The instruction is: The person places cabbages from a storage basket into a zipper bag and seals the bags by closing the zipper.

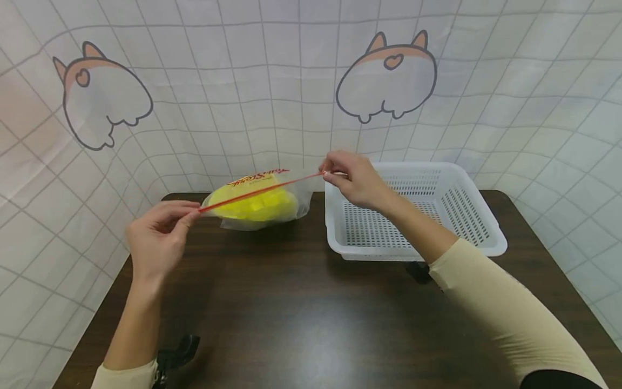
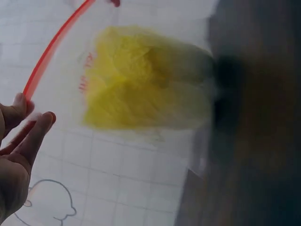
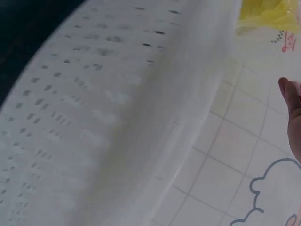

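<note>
Dark brown wooden table (image 1: 291, 313) fills the lower half of the head view, its grain running left to right, its far edge meeting the tiled backdrop. On its right side sits a white perforated plastic basket (image 1: 481, 237), resting flat, open side up. Left of the basket, the clear bag of yellow pieces (image 1: 257, 208) has its bottom down near the tabletop, though whether it actually touches the wood can't be told.
</note>
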`<state>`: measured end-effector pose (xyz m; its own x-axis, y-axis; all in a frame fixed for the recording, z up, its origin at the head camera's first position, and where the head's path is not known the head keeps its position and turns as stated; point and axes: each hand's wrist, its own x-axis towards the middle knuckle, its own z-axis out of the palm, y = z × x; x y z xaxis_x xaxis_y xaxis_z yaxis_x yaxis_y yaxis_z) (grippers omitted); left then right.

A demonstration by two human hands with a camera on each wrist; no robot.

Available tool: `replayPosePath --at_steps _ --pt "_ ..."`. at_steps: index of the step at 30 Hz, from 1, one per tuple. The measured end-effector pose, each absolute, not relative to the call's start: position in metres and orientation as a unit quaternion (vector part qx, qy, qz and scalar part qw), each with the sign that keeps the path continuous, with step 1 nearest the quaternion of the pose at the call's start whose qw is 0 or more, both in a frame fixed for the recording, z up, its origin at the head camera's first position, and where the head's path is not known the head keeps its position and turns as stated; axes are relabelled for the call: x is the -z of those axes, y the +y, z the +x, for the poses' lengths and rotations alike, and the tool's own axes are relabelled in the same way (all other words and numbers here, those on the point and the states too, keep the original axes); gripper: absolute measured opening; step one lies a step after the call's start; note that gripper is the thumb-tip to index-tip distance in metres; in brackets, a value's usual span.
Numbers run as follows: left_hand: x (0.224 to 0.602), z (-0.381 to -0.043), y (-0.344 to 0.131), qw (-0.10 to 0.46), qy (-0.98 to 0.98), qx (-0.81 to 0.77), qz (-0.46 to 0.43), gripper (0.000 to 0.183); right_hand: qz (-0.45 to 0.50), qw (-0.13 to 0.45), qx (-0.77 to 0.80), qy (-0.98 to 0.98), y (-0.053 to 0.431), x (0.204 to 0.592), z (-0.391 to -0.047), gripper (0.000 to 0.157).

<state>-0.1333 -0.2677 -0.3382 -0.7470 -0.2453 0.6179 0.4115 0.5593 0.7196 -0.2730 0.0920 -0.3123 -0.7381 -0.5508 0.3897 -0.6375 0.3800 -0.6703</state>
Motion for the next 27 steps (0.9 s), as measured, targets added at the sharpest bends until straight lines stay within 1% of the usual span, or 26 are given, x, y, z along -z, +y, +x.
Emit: replayPosePath --at_steps 4,6,10,13,16,19,22,24,27 --pt "0.352 -0.108 -0.274 0.308 -0.84 0.444 -0.059 0.003 0.385 0.036 -0.409 -0.827 0.1 0.328 -0.248 0.006" --pt "0.357 -0.098 -0.278 0.295 -0.843 0.444 -0.07 0.009 0.395 0.03 -0.399 -0.827 0.103 0.332 -0.234 0.006" --pt "0.366 -0.085 -0.282 0.292 -0.838 0.443 -0.126 0.023 0.398 0.031 -0.381 -0.834 0.109 0.337 -0.208 0.006" --pt "0.375 -0.077 -0.283 0.293 -0.846 0.417 -0.155 0.029 0.408 0.041 -0.362 -0.837 0.114 0.346 -0.192 0.007" --pt "0.381 -0.067 -0.285 0.286 -0.864 0.381 -0.162 0.031 0.429 0.061 -0.342 -0.834 0.117 0.358 -0.176 0.009" --pt "0.389 -0.056 -0.287 0.263 -0.884 0.35 -0.164 0.031 0.445 0.087 -0.323 -0.831 0.12 0.369 -0.161 0.011" --pt "0.399 -0.045 -0.289 0.229 -0.9 0.327 -0.173 0.022 0.453 0.102 -0.298 -0.834 0.123 0.377 -0.146 0.012" --pt "0.406 -0.038 -0.29 0.212 -0.908 0.311 -0.183 0.019 0.452 0.099 -0.274 -0.843 0.125 0.382 -0.138 0.012" --pt "0.416 -0.031 -0.29 0.185 -0.917 0.287 -0.206 0.024 0.448 0.069 -0.24 -0.858 0.127 0.391 -0.131 0.014"
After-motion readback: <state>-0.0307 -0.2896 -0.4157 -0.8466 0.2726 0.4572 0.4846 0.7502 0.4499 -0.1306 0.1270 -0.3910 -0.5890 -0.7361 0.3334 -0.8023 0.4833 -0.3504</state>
